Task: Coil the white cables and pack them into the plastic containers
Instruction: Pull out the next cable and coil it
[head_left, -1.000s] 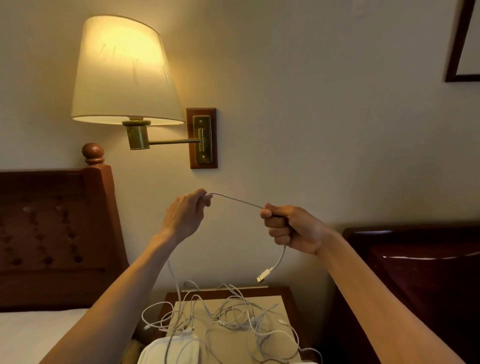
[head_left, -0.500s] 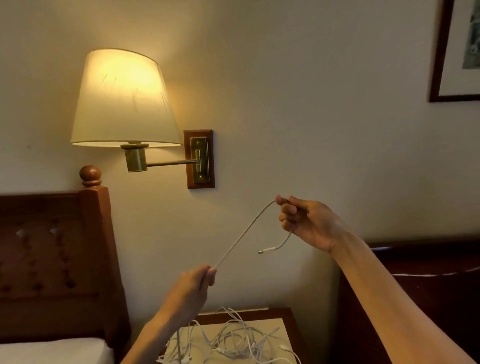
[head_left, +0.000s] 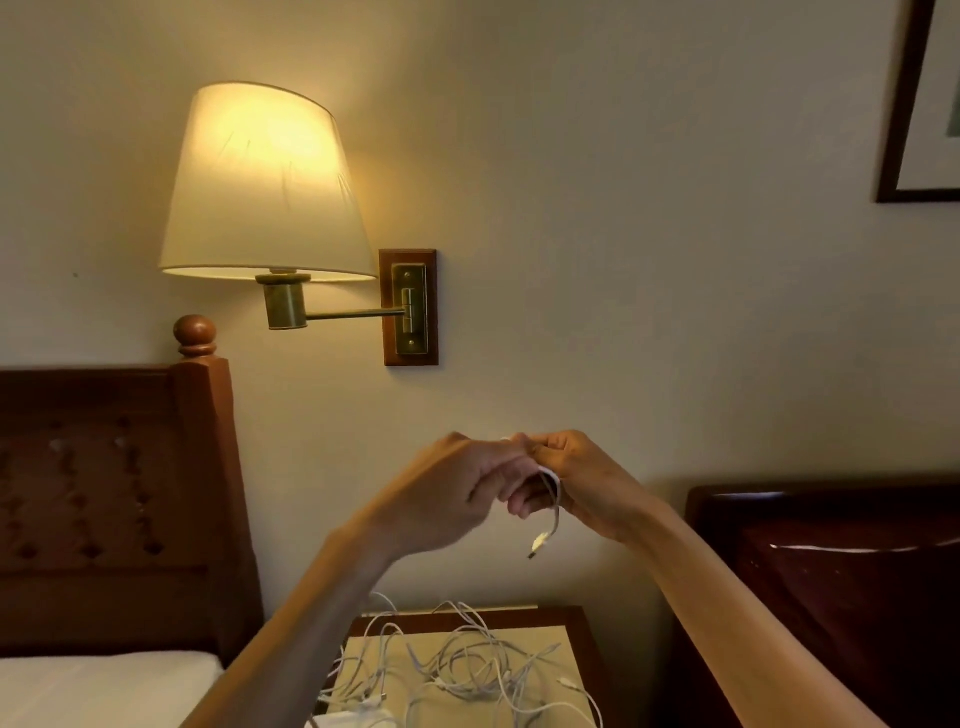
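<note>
My left hand (head_left: 457, 499) and my right hand (head_left: 582, 483) meet in front of the wall, well above the nightstand. Both grip one white cable (head_left: 555, 506); a short loop bends between the fingers and its plug end (head_left: 538, 545) hangs down below them. A tangle of several more white cables (head_left: 467, 670) lies on the nightstand top (head_left: 569, 636). A white plastic piece (head_left: 353, 719) shows at the bottom edge, mostly cut off.
A lit wall lamp (head_left: 265, 187) hangs on a brass arm at upper left. A wooden headboard (head_left: 114, 499) and a white bed (head_left: 98, 686) are at left, dark wooden furniture (head_left: 831, 582) at right, a framed picture (head_left: 924, 104) at upper right.
My left hand rose from low near the nightstand up to my right hand. The stretch of cable between them has folded into a short loop, and the plug now hangs downward.
</note>
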